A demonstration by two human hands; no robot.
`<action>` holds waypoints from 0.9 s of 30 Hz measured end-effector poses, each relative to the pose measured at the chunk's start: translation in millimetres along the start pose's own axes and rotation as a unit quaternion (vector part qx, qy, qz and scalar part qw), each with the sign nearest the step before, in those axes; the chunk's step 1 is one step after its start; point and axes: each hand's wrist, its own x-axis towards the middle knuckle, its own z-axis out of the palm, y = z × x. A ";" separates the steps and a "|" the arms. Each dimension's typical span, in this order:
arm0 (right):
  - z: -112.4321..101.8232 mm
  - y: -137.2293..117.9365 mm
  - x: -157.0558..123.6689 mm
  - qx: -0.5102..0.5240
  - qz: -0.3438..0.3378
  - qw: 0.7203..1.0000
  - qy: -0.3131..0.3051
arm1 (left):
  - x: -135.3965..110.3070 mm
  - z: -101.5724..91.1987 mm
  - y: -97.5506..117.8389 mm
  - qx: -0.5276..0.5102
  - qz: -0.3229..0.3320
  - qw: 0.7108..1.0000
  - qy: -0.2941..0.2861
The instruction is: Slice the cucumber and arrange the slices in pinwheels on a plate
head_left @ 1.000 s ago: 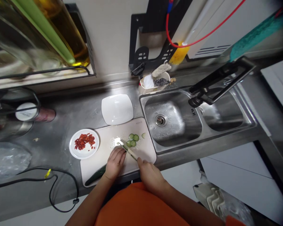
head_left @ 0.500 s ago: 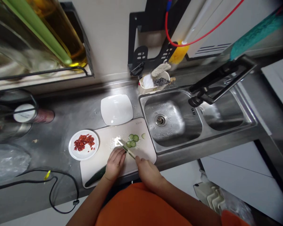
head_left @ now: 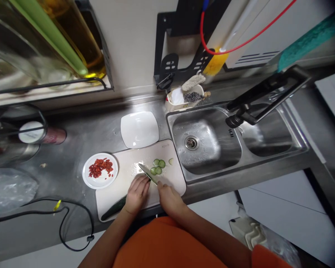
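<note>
A dark green cucumber [head_left: 114, 209] lies slantwise on the white cutting board [head_left: 123, 162], its far end under my left hand [head_left: 137, 193]. The fingers of that hand are bent over it and pin it down. My right hand [head_left: 169, 198] is closed around the handle of a knife [head_left: 147, 173]. The blade points up and to the left, right beside my left fingertips at the cucumber's cut end. Several round cucumber slices [head_left: 158, 166] lie to the right of the blade, with one paler slice [head_left: 171, 161] farther right.
A white plate [head_left: 115, 178] of chopped red pieces overlaps the board's left side. Behind the board stands a square white dish [head_left: 139, 130]. To the right is a steel double sink [head_left: 181, 163] with a black faucet [head_left: 257, 108]. A black cable [head_left: 61, 238] runs at left.
My right hand and the knife have shifted slightly left, and the blade's angle has turned a little. My left hand stays on the cucumber. The whole view has drifted slightly.
</note>
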 end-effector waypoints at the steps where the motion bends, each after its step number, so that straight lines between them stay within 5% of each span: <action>1: 1.8 -0.2 0.4 -0.001 0.003 1.000 0.005 | -0.2 0.6 -0.3 -0.001 -0.001 1.000 0.000; 8: 8.6 4.7 1.0 -0.008 0.003 1.000 0.028 | -3.4 -8.1 2.7 0.024 -0.023 0.998 -0.053; 17: -1.1 14.3 -2.6 -0.034 -0.007 0.999 0.023 | -45.9 -32.2 -5.8 0.090 -0.103 0.985 -0.107; 27: -14.1 32.3 -15.0 -0.100 -0.065 0.988 0.099 | -100.1 -77.5 -25.9 0.138 -0.178 0.974 -0.034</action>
